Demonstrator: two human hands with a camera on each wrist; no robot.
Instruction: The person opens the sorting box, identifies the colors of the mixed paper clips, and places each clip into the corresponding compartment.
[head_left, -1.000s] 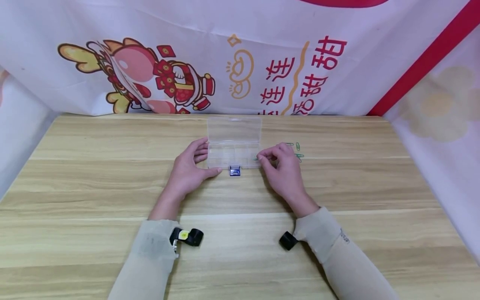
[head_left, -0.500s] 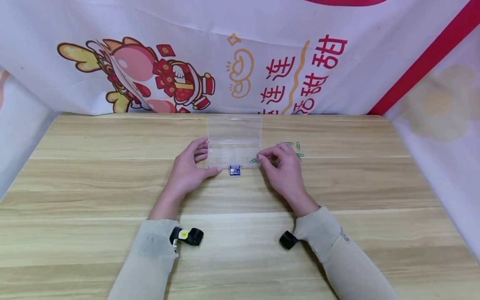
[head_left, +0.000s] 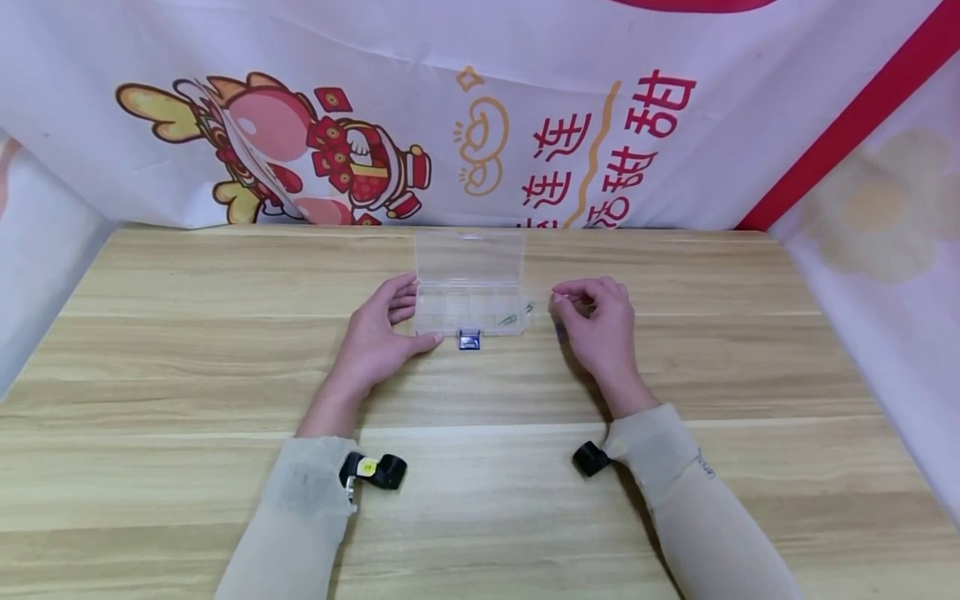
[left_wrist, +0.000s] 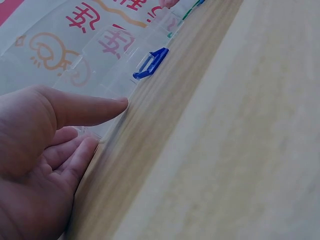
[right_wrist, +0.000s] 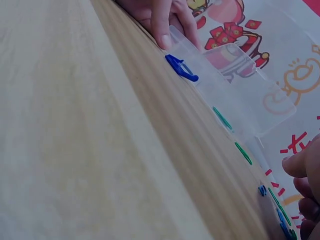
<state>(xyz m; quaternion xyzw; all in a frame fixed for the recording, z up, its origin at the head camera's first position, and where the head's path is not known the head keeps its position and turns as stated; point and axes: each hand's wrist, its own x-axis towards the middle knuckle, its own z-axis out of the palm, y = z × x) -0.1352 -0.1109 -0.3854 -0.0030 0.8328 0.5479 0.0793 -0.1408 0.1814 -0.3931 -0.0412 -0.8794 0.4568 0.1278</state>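
Observation:
A clear plastic compartment box [head_left: 450, 321] stands with its lid [head_left: 469, 257] raised and its blue latch [head_left: 469, 340] facing me. My left hand [head_left: 378, 333] holds the box's left end, thumb along the front edge and fingers at the side. One green paper clip [head_left: 507, 319] lies in the front right compartment. Just right of the box, another green paper clip [head_left: 529, 307] rests on the table. My right hand [head_left: 600, 321] hovers farther right, fingers curled, thumb and index tips apart with nothing visible between them. Beneath it, the right wrist view shows green paper clips [right_wrist: 277, 202] and blue ones [right_wrist: 283, 222].
The wooden table [head_left: 472, 500] meets a white printed cloth [head_left: 480, 125] behind the box. Another cloth [head_left: 885, 250] hangs at the right side. Black wrist cameras [head_left: 388, 472] sit at both sleeves.
The right hand let go of a green paper clip in the box's front right compartment, then moved right, away from the box and over the other clips. The left hand stayed still.

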